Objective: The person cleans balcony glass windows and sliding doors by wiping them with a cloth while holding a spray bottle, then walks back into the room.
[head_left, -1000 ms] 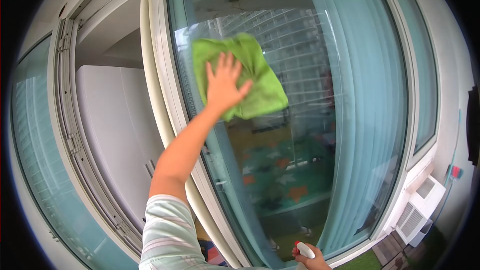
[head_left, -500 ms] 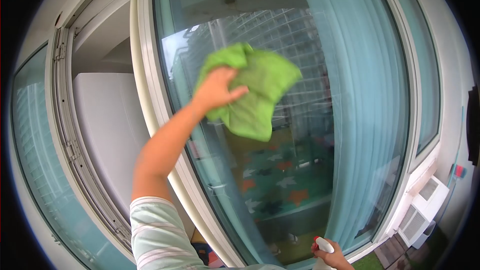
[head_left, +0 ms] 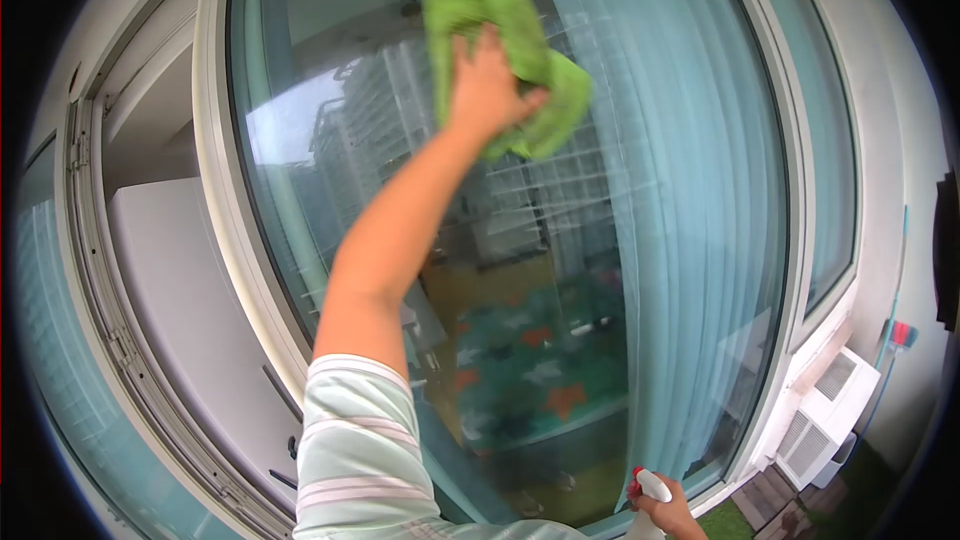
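- Head view, upper middle: left hand (head_left: 487,90) up at the glass pane (head_left: 330,140), fingers spread over a green cloth (head_left: 528,40), pressing rather than gripping it.
- Cloth lies against the upper part of the pane, rumpled, its folds extending above and to the right of the hand; edges blurred.
- Left arm reaches up from the bottom edge, elbow slightly bent, in a pale striped sleeve (head_left: 360,440).
- Lower right: right hand (head_left: 672,512) wraps a spray bottle (head_left: 653,485), white head, red nozzle; fingers partly hidden, bottle's body mostly cut off by the bottom edge. Cannot tell whether the trigger is squeezed.
- Blue-green curtain (head_left: 690,190) hangs behind the pane.
- Far right: white unit (head_left: 828,410) with grilles, low beside the window; red-and-blue brush head (head_left: 902,334) near the wall.
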The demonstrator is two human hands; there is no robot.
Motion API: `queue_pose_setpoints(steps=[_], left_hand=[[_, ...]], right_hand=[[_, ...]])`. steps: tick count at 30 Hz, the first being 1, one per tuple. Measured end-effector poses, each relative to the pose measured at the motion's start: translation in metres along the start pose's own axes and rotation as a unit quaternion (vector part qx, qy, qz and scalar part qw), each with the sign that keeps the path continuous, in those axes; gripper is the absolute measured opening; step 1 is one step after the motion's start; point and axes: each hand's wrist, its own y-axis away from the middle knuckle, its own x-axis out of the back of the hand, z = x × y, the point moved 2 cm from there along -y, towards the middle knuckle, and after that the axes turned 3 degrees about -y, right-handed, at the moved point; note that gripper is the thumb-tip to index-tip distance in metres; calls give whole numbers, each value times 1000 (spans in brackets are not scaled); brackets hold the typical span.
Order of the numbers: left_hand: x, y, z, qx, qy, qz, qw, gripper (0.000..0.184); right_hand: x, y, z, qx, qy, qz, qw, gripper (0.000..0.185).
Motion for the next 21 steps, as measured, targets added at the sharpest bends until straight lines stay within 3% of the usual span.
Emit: queue_pose_setpoints(steps=[1, 2, 4, 5, 8, 10, 11, 12, 14, 16, 17, 19, 20, 21], left_hand=[[3, 13, 55, -83, 77, -55, 992, 75], [-30, 36, 105, -148, 311, -1, 939, 77], [-57, 91, 192, -251, 448, -93, 853, 83], [-58, 117, 221, -274, 437, -204, 832, 81], [-48, 128, 210, -314, 411, -251, 818, 79], [-33, 83, 123, -239, 390, -125, 881, 73], [-13, 53, 62, -151, 363, -121, 911, 71], [-5, 26, -7, -62, 313, -91, 943, 73], [21, 12, -143, 100, 109, 97, 984, 83], [35, 37, -251, 302, -83, 56, 948, 90], [57, 55, -266, 392, -122, 7, 912, 85], [42, 74, -307, 384, -162, -14, 909, 80], [43, 74, -293, 369, -164, -7, 915, 78], [42, 79, -276, 354, -165, -2, 921, 76]], right_hand=[[-3, 1, -1, 2, 10, -12, 1000, 32], [-4, 3, -2, 1, 20, -24, 1000, 32], [-11, 4, -5, 41, 70, -25, 996, 31], [-14, 6, -7, 61, 97, -24, 993, 30], [-13, 11, -11, 55, 49, -22, 997, 31], [0, 10, -1, 63, 115, -32, 991, 44], [5, 11, 3, 65, 147, -37, 986, 50], [4, 11, 0, 48, 98, -58, 992, 49], [0, 11, -1, 51, 101, -41, 993, 50], [-7, 20, -17, 15, 126, -11, 992, 53], [-10, 20, -19, 27, 138, -16, 990, 53], [-17, 20, -16, 51, 152, -25, 987, 54], [-27, 21, -19, 78, 114, -3, 990, 32], [-32, 21, -19, 75, 82, -9, 994, 30]])
